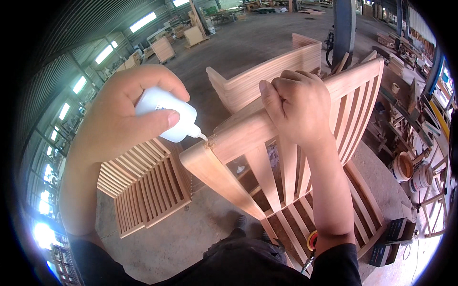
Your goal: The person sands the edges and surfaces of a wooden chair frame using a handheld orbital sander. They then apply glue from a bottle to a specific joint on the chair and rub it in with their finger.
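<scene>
My left hand [138,109] is closed around a white squeeze bottle [179,117], tilted down to the right. Its narrow nozzle touches a small rough brown patch [209,143] near the rail's end, at the corner of a slatted wooden seat [257,174]. My right hand [298,105] is closed in a fist over the wooden top rail [248,131], its thumb bent against the curled fingers. Whatever it may hold is hidden inside the fist. Pale slats run down from the rail to the seat's slatted base.
Another slatted wooden piece [152,190] lies at left. Beyond the rail are stacked curved wooden parts [276,66] and a grey steel column [344,33]. At right stand buckets [402,166], scattered timber and a dark box [393,238]. A round red-and-yellow tool [312,240] lies by the base.
</scene>
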Tool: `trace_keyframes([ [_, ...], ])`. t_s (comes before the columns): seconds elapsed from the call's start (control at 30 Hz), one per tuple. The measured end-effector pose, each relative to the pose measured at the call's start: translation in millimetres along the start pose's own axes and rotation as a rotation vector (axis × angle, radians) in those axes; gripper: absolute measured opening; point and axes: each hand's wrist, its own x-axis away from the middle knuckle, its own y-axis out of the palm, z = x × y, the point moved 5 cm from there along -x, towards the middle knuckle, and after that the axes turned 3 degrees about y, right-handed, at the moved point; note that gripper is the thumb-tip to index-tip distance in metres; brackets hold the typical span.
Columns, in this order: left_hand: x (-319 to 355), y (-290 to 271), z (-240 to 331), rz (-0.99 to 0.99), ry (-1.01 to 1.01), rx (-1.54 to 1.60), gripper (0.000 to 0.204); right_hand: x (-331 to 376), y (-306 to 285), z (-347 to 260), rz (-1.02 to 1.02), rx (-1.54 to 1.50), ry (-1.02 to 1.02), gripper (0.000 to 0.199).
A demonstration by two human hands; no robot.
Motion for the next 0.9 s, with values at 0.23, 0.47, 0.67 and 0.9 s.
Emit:
trace_keyframes([
  [0.23, 1.1, 2.4, -5.3, -0.002, 0.001, 0.004, 0.030, 0.6, 0.3, 0.8, 0.003, 0.013, 0.008, 0.039],
  [0.47, -0.2, 2.6, -0.5, -0.003, 0.025, 0.019, 0.030, 0.0, 0.6, 0.8, 0.017, -0.004, -0.011, 0.039],
  [0.67, 1.1, 4.6, 2.4, -0.002, 0.024, 0.044, 0.028, -0.9, 0.3, 0.8, 0.004, -0.008, 0.001, 0.039],
  [0.9, -1.3, 6.0, 3.8, -0.008, 0.064, 0.022, 0.028, -1.0, -0.7, 1.1, -0.012, 0.001, 0.015, 0.038],
])
